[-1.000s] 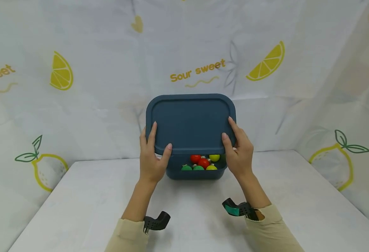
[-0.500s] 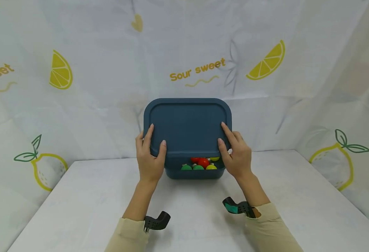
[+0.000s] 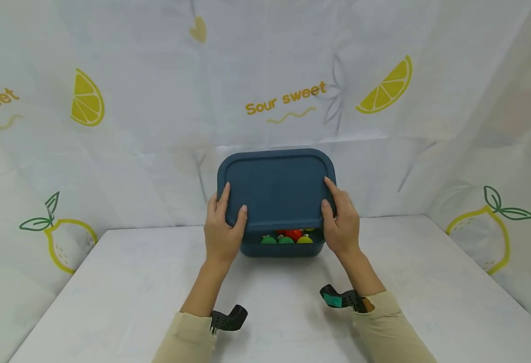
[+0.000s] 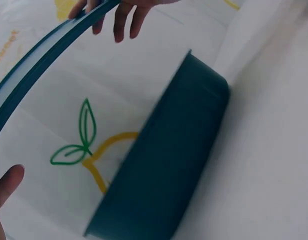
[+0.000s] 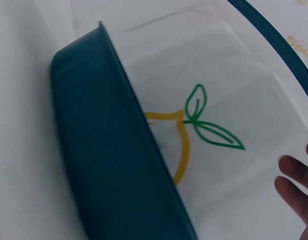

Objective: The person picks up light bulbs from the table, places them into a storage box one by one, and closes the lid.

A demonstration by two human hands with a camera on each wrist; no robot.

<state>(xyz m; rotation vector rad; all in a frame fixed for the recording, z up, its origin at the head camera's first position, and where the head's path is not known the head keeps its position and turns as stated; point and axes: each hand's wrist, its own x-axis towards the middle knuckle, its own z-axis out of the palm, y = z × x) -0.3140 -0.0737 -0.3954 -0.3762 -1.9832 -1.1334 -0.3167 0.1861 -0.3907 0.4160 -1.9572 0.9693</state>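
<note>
A dark blue rectangular lid [image 3: 276, 189] is held raised over a matching open-topped box [image 3: 281, 250], tilted up towards the head camera. My left hand [image 3: 222, 234] grips its left edge, thumb and index finger lying on the near face. At the opposite edge, my right hand [image 3: 343, 227] holds it the same way. The other fingertips are hidden behind the lid. Inside the box, partly covered by the lid, are several small baubles with metallic caps: green [image 3: 269, 240], red [image 3: 293, 235] and yellow [image 3: 305, 239]. In the left wrist view the box wall [image 4: 164, 160] stands apart from the lid rim [image 4: 44, 57].
The box stands on a white-covered table [image 3: 156, 282], near its back edge. A white cloth backdrop [image 3: 156, 126] printed with lemons and lettering rises behind and at both sides. A dark camera band sits on each wrist.
Both hands have brought the lid lower over the box, so fewer baubles show. The lid shifted slightly left, then back right, and now slants a little. The box has not moved.
</note>
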